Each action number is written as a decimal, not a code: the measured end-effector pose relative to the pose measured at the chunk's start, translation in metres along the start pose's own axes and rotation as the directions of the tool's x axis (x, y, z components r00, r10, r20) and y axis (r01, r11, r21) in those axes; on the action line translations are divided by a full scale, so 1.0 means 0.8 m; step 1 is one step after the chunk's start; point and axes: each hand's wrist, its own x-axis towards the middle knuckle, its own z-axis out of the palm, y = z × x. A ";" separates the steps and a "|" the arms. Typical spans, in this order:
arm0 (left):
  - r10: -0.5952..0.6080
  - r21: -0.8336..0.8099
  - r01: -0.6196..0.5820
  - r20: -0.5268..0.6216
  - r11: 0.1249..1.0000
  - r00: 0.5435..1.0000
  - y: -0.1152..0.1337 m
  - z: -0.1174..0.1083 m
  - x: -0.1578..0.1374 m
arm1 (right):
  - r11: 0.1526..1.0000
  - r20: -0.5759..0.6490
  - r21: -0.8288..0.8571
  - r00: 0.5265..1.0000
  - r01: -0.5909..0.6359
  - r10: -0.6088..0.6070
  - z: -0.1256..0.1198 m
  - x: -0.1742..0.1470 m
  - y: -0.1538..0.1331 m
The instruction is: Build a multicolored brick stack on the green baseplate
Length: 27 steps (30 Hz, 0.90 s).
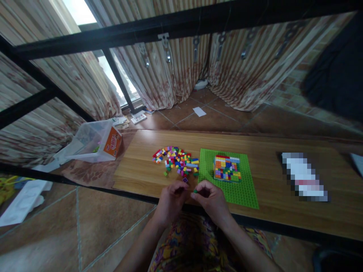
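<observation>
Close to the table's front edge, my right hand (212,195) pinches a small green toy brick (195,191) between thumb and fingertips. My left hand (173,198) is beside it, fingers curled together; whatever they may hold is hidden. Just beyond the left fingertips is a dark purple brick (185,180). A loose pile of coloured bricks (178,160) lies farther back. To its right is a green studded baseplate (244,196), bearing a low multicoloured block of bricks (227,168) built in rows.
The wooden table (136,162) runs left to right. A blurred-out phone-like object (304,176) lies on its right part. Past the left end stands a clear plastic bin (93,141) with an orange label. A black metal frame (119,34) crosses in front of striped curtains.
</observation>
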 end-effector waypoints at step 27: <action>0.169 -0.006 -0.170 0.130 0.986 0.977 0.033 -0.001 -0.022 | 0.876 0.216 0.417 0.963 -0.243 0.164 -0.009 -0.022 -0.036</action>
